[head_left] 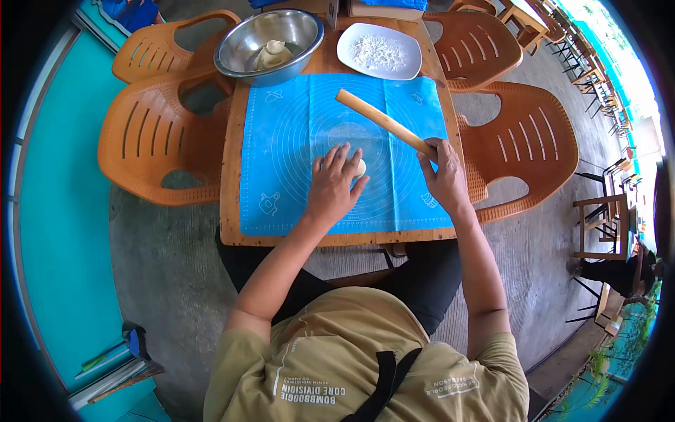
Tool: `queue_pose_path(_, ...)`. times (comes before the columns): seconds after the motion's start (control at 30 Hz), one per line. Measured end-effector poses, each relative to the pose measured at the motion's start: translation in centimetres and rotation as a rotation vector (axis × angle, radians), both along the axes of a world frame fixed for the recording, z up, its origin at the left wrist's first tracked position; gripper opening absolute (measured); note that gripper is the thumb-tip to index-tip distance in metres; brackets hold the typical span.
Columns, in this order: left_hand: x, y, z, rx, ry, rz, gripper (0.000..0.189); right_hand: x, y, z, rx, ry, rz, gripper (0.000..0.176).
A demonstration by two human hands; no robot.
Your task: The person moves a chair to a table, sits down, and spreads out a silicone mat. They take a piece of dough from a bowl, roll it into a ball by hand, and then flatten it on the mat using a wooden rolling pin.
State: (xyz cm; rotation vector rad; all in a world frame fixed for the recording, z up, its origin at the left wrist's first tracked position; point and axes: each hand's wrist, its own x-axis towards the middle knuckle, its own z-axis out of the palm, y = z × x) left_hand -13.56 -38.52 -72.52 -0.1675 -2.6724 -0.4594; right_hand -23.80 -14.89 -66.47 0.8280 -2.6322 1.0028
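Note:
My left hand (337, 181) lies over the blue mat (278, 151) with its fingers spread. Beside its fingers a small pale dough ball (361, 169) shows, partly covered by the hand. My right hand (446, 172) grips one end of a wooden rolling pin (383, 120), which slants up and to the left above the mat. A thin dusting of flour (348, 133) marks the mat's middle. At the back left of the table, a metal bowl (237, 67) holds more dough (273, 55). White flour (380, 53) lies on a square white plate (345, 48) to its right.
The wooden table (230, 211) has orange chairs on both sides, such as one at the left (151, 141) and one at the right (527, 144). Boxes stand at the table's far edge. A person in dark clothes (626, 273) is at the far right.

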Motion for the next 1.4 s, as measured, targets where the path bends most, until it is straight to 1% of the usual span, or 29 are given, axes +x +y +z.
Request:
queue_pose_path(0.17, 0.4, -0.6, -0.2, 0.112, -0.009, -0.015, 0.064, 0.8, 0.1, -0.8, 0.02, 0.037, 0.009, 0.026)
queue_pose_path(0.23, 0.8, -1.0, 0.2, 0.087, 0.085, -0.031, 0.055, 1.0, 0.1, -0.7, 0.031, 0.038, 0.009, 0.026)
queue_pose_path(0.27, 1.1, -1.2, 0.6, 0.087, 0.085, -0.03, 0.055, 1.2, 0.1, -0.6, 0.037, 0.061, 0.024, 0.026)
queue_pose_path(0.33, 1.9, -1.9, 1.7, 0.253, 0.196, 0.012, 0.038, 1.5, 0.1, -0.4, 0.043, 0.084, 0.036, 0.026)
queue_pose_path(0.37, 2.3, -2.4, 2.4, 0.254, 0.195, 0.009, 0.038, 1.8, 0.0, -0.3, 0.062, 0.116, 0.06, 0.026)
queue_pose_path(0.43, 3.2, -3.4, 3.9, 0.239, 0.341, 0.093, 0.026, 2.2, -0.1, -0.2, 0.084, 0.147, 0.087, 0.026)
queue_pose_path(0.5, 3.4, -4.0, 5.1, 0.224, 0.372, 0.119, 0.023, 2.5, -0.6, -0.1, 0.133, 0.155, 0.158, 0.025)
queue_pose_path(0.57, 2.8, -4.8, 6.0, 0.11, 0.431, 0.135, 0.021, 2.7, -1.2, 0.0, 0.152, 0.161, 0.2, 0.025)
queue_pose_path(0.63, 1.8, -5.4, 6.2, 0.15, 0.422, 0.12, 0.019, 2.8, -1.7, 0.1, 0.174, 0.17, 0.234, 0.025)
queue_pose_path(0.7, 0.5, -5.9, 5.7, 0.122, 0.361, 0.104, 0.023, 3.0, -2.1, -0.1, 0.171, 0.162, 0.268, 0.025)
queue_pose_path(0.77, -0.7, -6.2, 5.0, 0.156, 0.338, 0.1, 0.023, 3.1, -2.4, -0.2, 0.183, 0.162, 0.279, 0.026)
queue_pose_path(0.83, -1.7, -6.4, 4.1, 0.099, 0.231, 0.116, 0.027, 3.0, -2.6, -0.2, 0.193, 0.164, 0.29, 0.026)
queue_pose_path(0.87, -2.0, -6.4, 3.7, 0.101, 0.234, 0.116, 0.027, 3.0, -2.6, -0.2, 0.198, 0.158, 0.293, 0.026)
queue_pose_path(0.93, -2.5, -6.3, 2.8, 0.083, 0.129, 0.17, 0.033, 2.8, -2.7, -0.2, 0.204, 0.154, 0.295, 0.026)
queue_pose_path(1.03, -2.8, -6.2, 1.7, 0.079, 0.077, 0.182, 0.038, 2.7, -2.7, -0.6, 0.199, 0.153, 0.295, 0.027)
queue_pose_path(1.4, -2.6, -6.0, 0.3, -0.003, 0.029, 0.235, 0.036, 2.8, -2.9, -1.7, 0.202, 0.136, 0.279, 0.03)
